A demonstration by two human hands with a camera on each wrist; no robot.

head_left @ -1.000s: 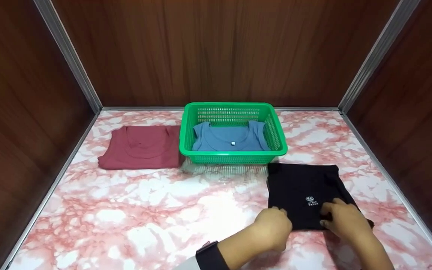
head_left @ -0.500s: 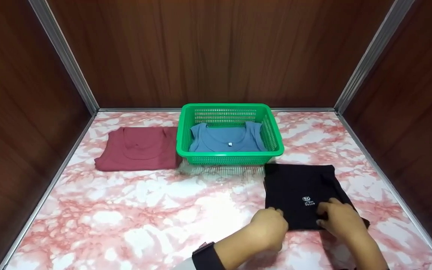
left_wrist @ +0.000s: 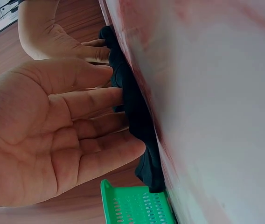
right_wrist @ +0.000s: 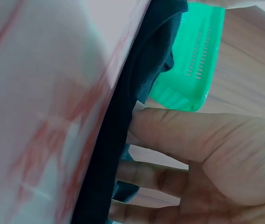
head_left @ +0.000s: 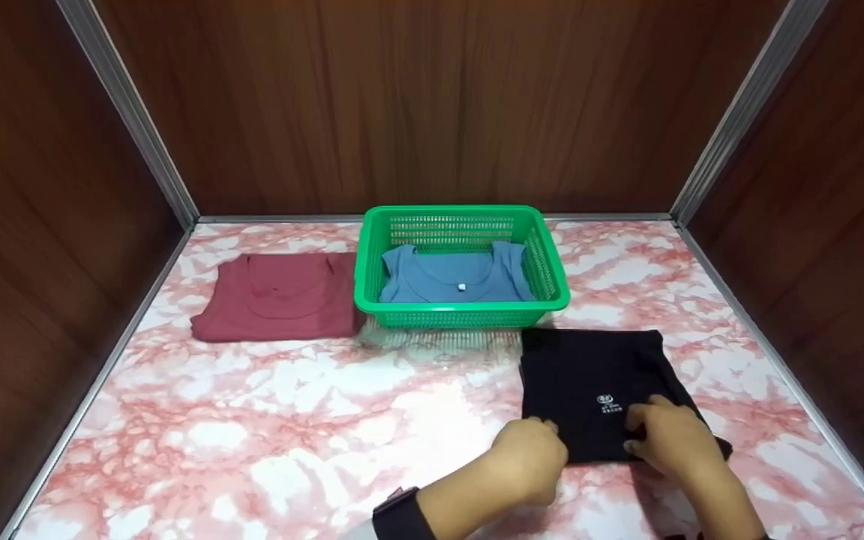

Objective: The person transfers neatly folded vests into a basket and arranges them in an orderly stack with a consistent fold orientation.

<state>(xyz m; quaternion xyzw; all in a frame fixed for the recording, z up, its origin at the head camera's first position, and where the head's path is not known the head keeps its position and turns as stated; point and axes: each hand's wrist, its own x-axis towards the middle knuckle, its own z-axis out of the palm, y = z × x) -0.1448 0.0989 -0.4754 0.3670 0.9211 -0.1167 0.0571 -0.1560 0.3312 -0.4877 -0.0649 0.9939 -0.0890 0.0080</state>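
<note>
A folded black garment [head_left: 578,375] with a small white print lies flat on the table at the right in the head view. My left hand [head_left: 529,457] is at its near left corner. In the left wrist view, that hand's fingers [left_wrist: 109,154] extend fairly straight to the garment's edge. On the garment's near right part rests my right hand [head_left: 676,439], thumb and fingertips pressing on the cloth. The right wrist view shows its thumb [right_wrist: 170,130] and fingers extended against the dark fabric [right_wrist: 107,154].
A green plastic basket [head_left: 462,307] stands at the back middle, just beyond the garment, with a folded blue tank top [head_left: 447,289] inside. To its left lies a folded maroon top [head_left: 282,300]. Brown wood-look panels [head_left: 432,105] enclose the marbled table [head_left: 289,420] at back and sides.
The black garment has shifted slightly left, and both hands have moved left with it. Basket, blue top and maroon top keep their places; the head view itself moved a little.
</note>
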